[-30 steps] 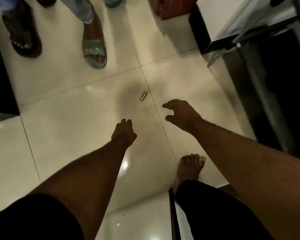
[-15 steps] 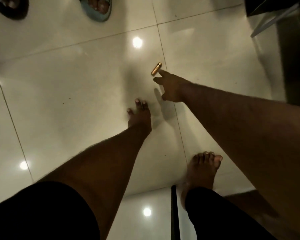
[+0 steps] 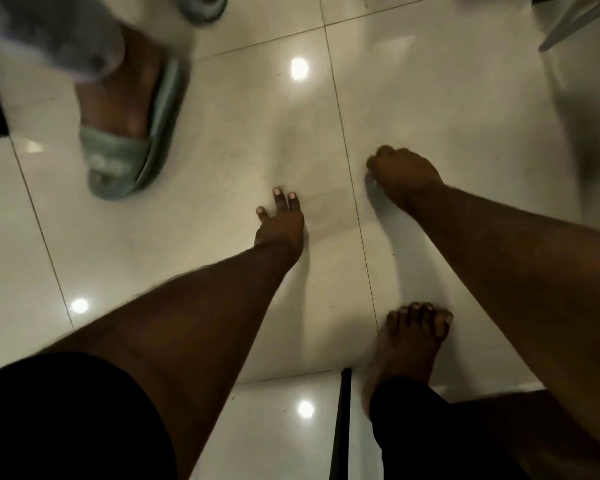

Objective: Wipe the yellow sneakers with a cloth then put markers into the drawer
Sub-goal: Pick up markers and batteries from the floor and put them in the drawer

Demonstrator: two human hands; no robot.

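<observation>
A: Right hand (image 3: 404, 174)?
B: Curled into a fist low over the tile floor (image 3: 222, 271); what it holds, cannot tell. The marker is hidden.
A: Left hand (image 3: 280, 223)?
B: Fingers spread, empty, near the floor. A green slide sandal (image 3: 125, 157) stands upper left, blurred.

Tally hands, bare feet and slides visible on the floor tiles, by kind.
Hands: 2, the left hand with fingers spread, the right hand curled shut
Bare feet: 1, the wearer's bare foot
Green slides: 2, one green slide on another person's foot, a second slide cut off at the top edge
Total: 5
</observation>
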